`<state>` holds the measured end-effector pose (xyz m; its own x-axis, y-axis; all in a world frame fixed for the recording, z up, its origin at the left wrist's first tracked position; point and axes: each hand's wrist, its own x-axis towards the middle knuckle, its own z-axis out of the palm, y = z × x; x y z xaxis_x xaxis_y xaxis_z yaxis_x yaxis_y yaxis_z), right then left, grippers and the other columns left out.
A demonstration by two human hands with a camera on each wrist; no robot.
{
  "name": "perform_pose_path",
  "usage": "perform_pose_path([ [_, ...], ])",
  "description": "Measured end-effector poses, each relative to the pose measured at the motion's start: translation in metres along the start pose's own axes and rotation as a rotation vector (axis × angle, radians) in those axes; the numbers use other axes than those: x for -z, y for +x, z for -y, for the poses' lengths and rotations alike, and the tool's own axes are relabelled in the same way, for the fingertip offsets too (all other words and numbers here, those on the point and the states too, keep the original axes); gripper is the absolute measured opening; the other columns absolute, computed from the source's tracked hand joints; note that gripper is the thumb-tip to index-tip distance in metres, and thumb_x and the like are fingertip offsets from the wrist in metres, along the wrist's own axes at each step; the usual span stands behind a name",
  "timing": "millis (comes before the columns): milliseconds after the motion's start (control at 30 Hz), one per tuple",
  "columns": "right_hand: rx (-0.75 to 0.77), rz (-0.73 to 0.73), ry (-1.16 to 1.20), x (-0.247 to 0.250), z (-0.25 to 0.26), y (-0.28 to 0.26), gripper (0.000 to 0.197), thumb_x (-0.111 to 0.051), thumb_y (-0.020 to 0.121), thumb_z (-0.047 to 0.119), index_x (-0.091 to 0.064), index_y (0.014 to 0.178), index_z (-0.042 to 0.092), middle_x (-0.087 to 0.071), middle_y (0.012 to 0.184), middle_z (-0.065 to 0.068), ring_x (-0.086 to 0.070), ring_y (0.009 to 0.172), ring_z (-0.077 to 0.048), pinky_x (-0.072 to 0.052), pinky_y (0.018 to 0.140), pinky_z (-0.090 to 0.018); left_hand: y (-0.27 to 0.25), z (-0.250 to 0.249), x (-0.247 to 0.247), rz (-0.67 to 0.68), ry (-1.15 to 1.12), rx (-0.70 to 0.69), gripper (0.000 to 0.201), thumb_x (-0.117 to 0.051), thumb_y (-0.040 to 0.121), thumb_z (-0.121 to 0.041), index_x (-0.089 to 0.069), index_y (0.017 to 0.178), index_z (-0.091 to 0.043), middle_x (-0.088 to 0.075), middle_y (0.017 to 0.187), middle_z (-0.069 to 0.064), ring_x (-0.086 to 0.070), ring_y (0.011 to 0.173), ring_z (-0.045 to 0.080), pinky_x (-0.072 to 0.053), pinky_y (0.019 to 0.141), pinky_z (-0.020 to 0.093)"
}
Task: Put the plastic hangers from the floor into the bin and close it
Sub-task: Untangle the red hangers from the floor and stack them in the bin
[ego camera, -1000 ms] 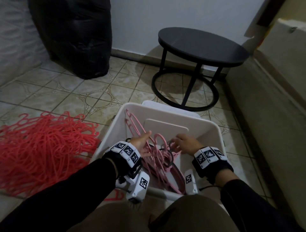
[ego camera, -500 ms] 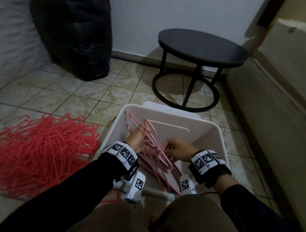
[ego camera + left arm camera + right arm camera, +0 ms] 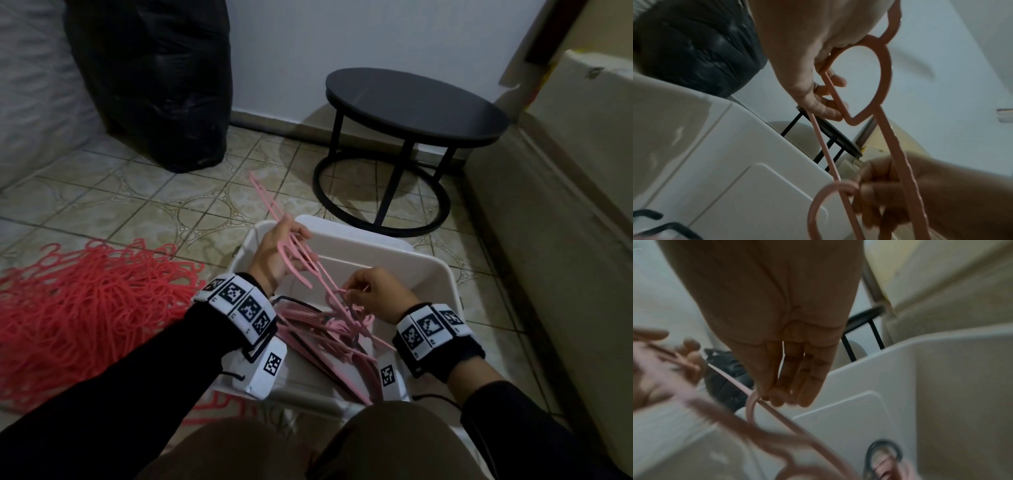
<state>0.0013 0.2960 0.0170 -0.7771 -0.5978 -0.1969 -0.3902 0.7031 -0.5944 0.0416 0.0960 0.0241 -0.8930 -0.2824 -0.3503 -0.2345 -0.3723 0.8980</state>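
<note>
An open white bin (image 3: 433, 274) stands on the floor in front of me, with several pink hangers (image 3: 318, 335) lying in it. My left hand (image 3: 279, 246) grips a pink hanger (image 3: 294, 253) and holds it up over the bin's far left corner; its fingers (image 3: 824, 112) curl round the hanger (image 3: 882, 78). My right hand (image 3: 368, 291) pinches the hook (image 3: 751, 408) of a pink hanger above the bin's middle, fingertips (image 3: 777, 400) together. A big heap of red hangers (image 3: 78, 308) lies on the floor to the left.
A round black side table (image 3: 411, 102) stands behind the bin. A black plastic bag (image 3: 150, 78) leans at the back left. A beige cabinet (image 3: 561, 240) runs along the right. The bin's white lid (image 3: 356, 233) lies behind its far rim. The floor (image 3: 137, 205) is tiled.
My left hand has risen from inside the bin to above its far left corner, lifting a pink hanger. My right hand has stayed over the bin's middle, pinching a hook.
</note>
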Motion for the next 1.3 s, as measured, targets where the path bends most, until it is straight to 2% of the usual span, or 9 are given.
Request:
perform_pose_path([
  [100,-0.013,-0.046,-0.025,-0.001,-0.005,-0.002,0.014,-0.07,0.082,0.012,-0.063,0.078,0.023,-0.07,0.078,-0.003,-0.066,0.073,-0.018,-0.057,0.077,-0.037,0.001,-0.004,0.003,-0.08,-0.069,-0.021,0.038,-0.037,0.102,-0.022,-0.049,0.07,-0.008,-0.055,0.073,0.01,-0.062,0.041,0.019,-0.054,0.041,0.034],
  [267,-0.096,0.072,-0.004,-0.002,-0.015,-0.001,0.028,-0.067,0.085,0.014,-0.062,0.113,0.01,-0.071,0.087,-0.008,-0.068,0.076,-0.02,-0.057,0.072,-0.031,-0.011,0.009,0.004,0.009,-0.116,0.036,0.041,-0.027,0.106,-0.025,-0.05,0.077,-0.007,-0.05,0.075,0.011,-0.06,0.039,0.013,-0.05,0.037,0.024],
  [400,-0.056,0.155,-0.131,-0.011,-0.017,0.002,0.025,-0.067,0.086,0.019,-0.068,0.109,0.01,-0.058,0.076,0.009,-0.052,0.061,-0.001,-0.046,0.054,-0.009,-0.01,0.017,0.008,0.041,-0.155,0.097,0.045,-0.027,0.105,-0.031,-0.055,0.081,-0.006,-0.059,0.073,0.012,-0.066,0.046,0.019,-0.053,0.04,0.028],
  [667,-0.104,0.204,0.016,-0.014,-0.027,0.007,0.024,-0.07,0.081,0.009,-0.066,0.105,0.01,-0.07,0.093,-0.009,-0.068,0.087,-0.024,-0.056,0.085,-0.039,-0.019,0.039,0.002,0.111,-0.088,-0.007,0.039,-0.031,0.103,-0.031,-0.057,0.092,-0.005,-0.056,0.095,0.017,-0.066,0.077,0.028,-0.06,0.062,0.033],
  [800,-0.127,0.139,0.047,-0.019,-0.027,0.006,0.02,-0.068,0.082,0.004,-0.061,0.099,0.012,-0.065,0.077,0.001,-0.062,0.065,-0.011,-0.054,0.061,-0.019,-0.022,0.042,-0.006,0.135,-0.152,0.0,0.037,-0.03,0.104,-0.029,-0.057,0.094,-0.004,-0.055,0.098,0.018,-0.063,0.084,0.031,-0.06,0.065,0.035],
  [933,-0.151,0.028,0.066,-0.021,-0.031,0.008,0.012,-0.064,0.085,0.007,-0.057,0.089,0.016,-0.063,0.074,-0.001,-0.054,0.052,-0.003,-0.042,0.045,-0.01,-0.014,0.039,-0.01,0.048,-0.217,0.047,0.04,-0.031,0.103,-0.031,-0.056,0.088,-0.004,-0.054,0.086,0.014,-0.067,0.061,0.025,-0.057,0.048,0.031],
  [1067,-0.275,-0.116,0.196,-0.009,-0.045,0.013,0.011,-0.058,0.09,0.007,-0.055,0.08,0.011,-0.061,0.064,-0.003,-0.054,0.038,-0.005,-0.044,0.036,-0.018,-0.004,0.027,-0.01,-0.112,-0.17,0.062,0.044,-0.033,0.102,-0.041,-0.052,0.085,-0.004,-0.054,0.082,0.013,-0.065,0.05,0.024,-0.056,0.044,0.034],
  [1167,-0.384,-0.176,0.227,-0.005,-0.061,0.016,0.022,-0.054,0.091,0.004,-0.054,0.072,0.014,-0.061,0.066,-0.006,-0.055,0.048,-0.016,-0.047,0.039,-0.022,-0.003,0.011,-0.009,-0.143,-0.054,0.016,0.05,-0.024,0.103,-0.045,-0.052,0.087,-0.006,-0.057,0.077,0.012,-0.062,0.064,0.026,-0.056,0.06,0.038],
  [1300,-0.406,0.168,0.003,-0.014,-0.065,0.017,0.019,-0.062,0.085,-0.002,-0.062,0.073,0.013,-0.063,0.069,-0.006,-0.057,0.05,-0.01,-0.05,0.043,-0.02,0.004,-0.012,-0.006,-0.129,0.035,0.024,0.048,-0.026,0.102,-0.041,-0.053,0.082,-0.007,-0.054,0.075,0.011,-0.058,0.069,0.028,-0.053,0.067,0.04],
])
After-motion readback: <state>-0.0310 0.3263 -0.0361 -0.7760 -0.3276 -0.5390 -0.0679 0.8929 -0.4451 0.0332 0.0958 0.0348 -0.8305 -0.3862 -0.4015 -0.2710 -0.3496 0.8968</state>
